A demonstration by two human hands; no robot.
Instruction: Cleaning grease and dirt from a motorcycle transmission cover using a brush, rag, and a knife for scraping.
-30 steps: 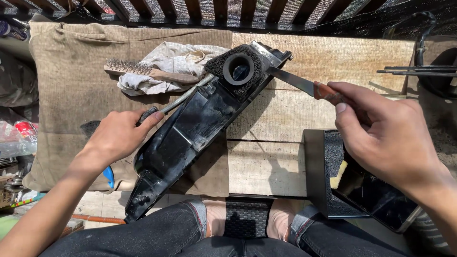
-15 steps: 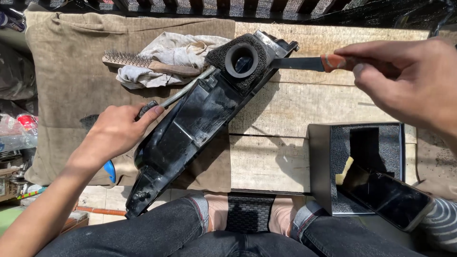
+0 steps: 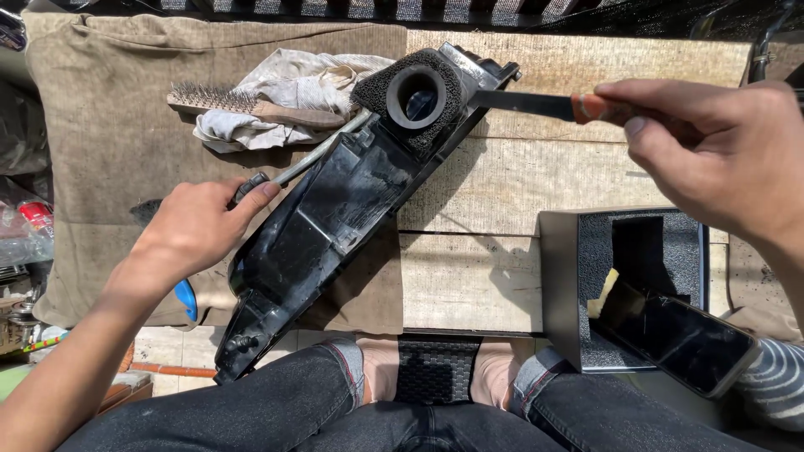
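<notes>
Wire brush [image 3: 243, 105] upper left, lying on crumpled white rag [image 3: 289, 96]. Both on brown burlap cloth [image 3: 109, 142] covering left part of wooden bench [image 3: 494, 180]. Grey box [image 3: 624, 289] with black foam lining at lower right, dark phone [image 3: 682, 335] resting in it. Red can [image 3: 33, 218] at left edge.

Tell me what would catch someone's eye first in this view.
The long black plastic housing lies diagonally across the wooden bench, a round black foam ring at its upper end. The right hand holds an orange-handled flat blade with its tip at that ring, while the left hand rests at the housing's left edge. Behind them, a wooden-handled wire brush lies on a crumpled pale rag.
</notes>
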